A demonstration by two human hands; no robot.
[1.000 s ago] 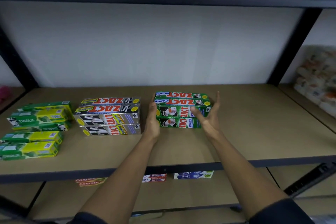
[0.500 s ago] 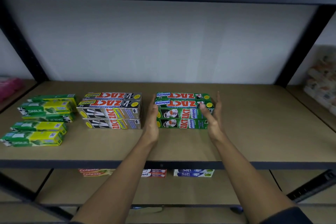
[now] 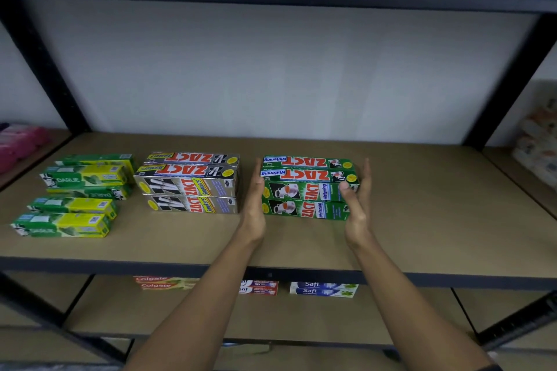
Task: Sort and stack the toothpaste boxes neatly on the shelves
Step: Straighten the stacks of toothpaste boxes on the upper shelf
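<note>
A stack of green Zact Whitening boxes (image 3: 307, 190) sits mid-shelf on the tan shelf board (image 3: 422, 214). My left hand (image 3: 254, 199) lies flat against the stack's left end, fingers straight. At the right end my right hand (image 3: 357, 199) stands with straight fingers, its thumb in front of the boxes. To the left lies a stack of silver Zact Smokers boxes (image 3: 190, 184), and further left several green-yellow Darlie boxes (image 3: 81, 193) in two piles.
Black uprights frame the shelf at both back corners. On the shelf below lie Colgate boxes (image 3: 162, 282), red-and-white boxes (image 3: 260, 288) and Safi boxes (image 3: 324, 289). Pink packs (image 3: 21, 144) sit on the neighbouring shelf at left, pale packs (image 3: 536, 135) at right.
My right hand has moved in from an angled, spread pose to stand upright against the green stack's right end. The left hand stays at the left end. The view shifted slightly.
</note>
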